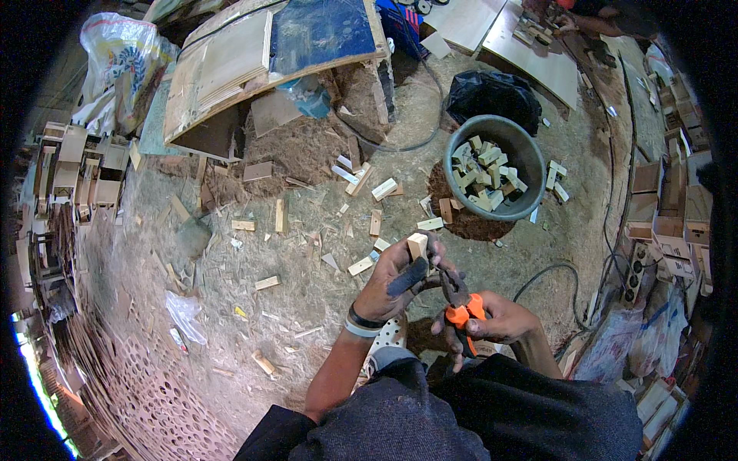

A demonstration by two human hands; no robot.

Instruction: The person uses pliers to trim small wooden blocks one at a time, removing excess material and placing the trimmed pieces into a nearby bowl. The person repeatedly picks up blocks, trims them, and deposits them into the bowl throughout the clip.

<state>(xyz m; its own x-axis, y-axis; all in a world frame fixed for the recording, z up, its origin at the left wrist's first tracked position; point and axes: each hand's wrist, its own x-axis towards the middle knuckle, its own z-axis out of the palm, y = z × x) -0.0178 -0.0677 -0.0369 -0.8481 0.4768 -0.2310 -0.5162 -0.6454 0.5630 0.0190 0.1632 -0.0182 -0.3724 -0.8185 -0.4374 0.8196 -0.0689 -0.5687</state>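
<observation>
My left hand (396, 282) grips a small wood block (417, 245) upright, its pale end sticking out above the fingers. Dark wrapping covers the thumb, and a black band and a white band circle that wrist. Close beside it, my right hand (492, 323) is closed around pliers (460, 307) with orange-and-black handles. The dark jaws of the pliers point up toward the left fingers; whether they touch the block I cannot make out. Ahead and to the right, a grey tub (530, 161) holds many similar wood blocks (488, 173).
Several loose blocks (360, 266) and wood scraps lie over the dusty floor. A low wooden bench (319, 42) stands at the far left of centre. A black plastic bag (494, 100) sits behind the tub. A cable (550, 269) and power strip (634, 278) lie at right. A co-worker's arm (607, 24) shows far right.
</observation>
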